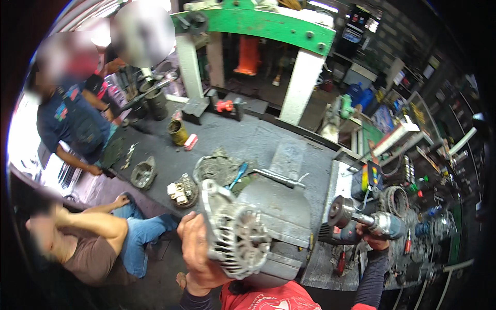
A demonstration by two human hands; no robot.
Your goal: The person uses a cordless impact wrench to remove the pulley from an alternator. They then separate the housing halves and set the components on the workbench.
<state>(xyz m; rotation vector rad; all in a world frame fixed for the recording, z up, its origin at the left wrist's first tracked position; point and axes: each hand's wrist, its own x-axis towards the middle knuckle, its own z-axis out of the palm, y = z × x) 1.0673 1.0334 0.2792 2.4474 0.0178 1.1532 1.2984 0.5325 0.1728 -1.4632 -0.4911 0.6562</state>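
- Gripping a slotted, finned metal housing [236, 237], the left hand [197, 253] holds it up at the near middle of the scene, fingers closed around its left side.
- The right hand [374, 242], to the right, is closed under the grey-blue head of a power tool [388, 226], whose handle is mostly hidden; the tool's nose points left.
- A ribbed round pulley [339, 212] sits at the tip of that nose, well apart from the housing.
- Beyond the housing, a blue-handled tool [238, 174] lies on a grey rag [217, 169], and a long silver bar [279, 177] lies just to the right of them.
- Left of the rag, a round part with pale pieces [182, 191] rests on the dark bench [235, 135]; a hollow metal casing [143, 173] lies farther left.
- Farther off stand a yellowish cylinder [178, 133] and, just beside it, a small red-and-white block [190, 142].
- At the far side, a green beam [263, 27] rests on white legs.
- On the right, a red-handled tool [341, 262] lies nearer than the right hand, among greasy metal parts.
- At the left, one person in a dark blue shirt [77, 121] stands by the bench; another, in blue jeans [137, 237], sits nearer.
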